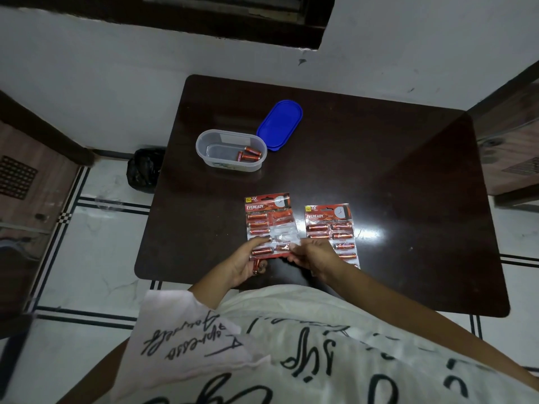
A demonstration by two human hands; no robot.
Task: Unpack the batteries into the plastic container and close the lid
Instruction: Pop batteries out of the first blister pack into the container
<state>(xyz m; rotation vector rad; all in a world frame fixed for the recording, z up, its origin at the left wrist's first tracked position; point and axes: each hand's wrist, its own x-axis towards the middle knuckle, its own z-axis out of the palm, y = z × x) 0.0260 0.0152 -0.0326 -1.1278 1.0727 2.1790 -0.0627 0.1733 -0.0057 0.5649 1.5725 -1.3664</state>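
Note:
Two red battery blister packs lie on the dark table (393,176). The left pack (268,220) has some empty pockets; my left hand (248,265) grips its lower left corner and also holds a loose battery (257,266) under the fingers. My right hand (313,256) pinches the same pack's lower right edge. The right pack (331,228) lies flat, partly under my right hand. A clear oval container (204,147) stands open further back with two or three batteries (249,154) inside. Its blue lid (280,123) lies beside it, to the right.
A black bag (144,170) sits on the tiled floor left of the table. Wooden furniture stands at the left and right edges. The wall is close behind the table.

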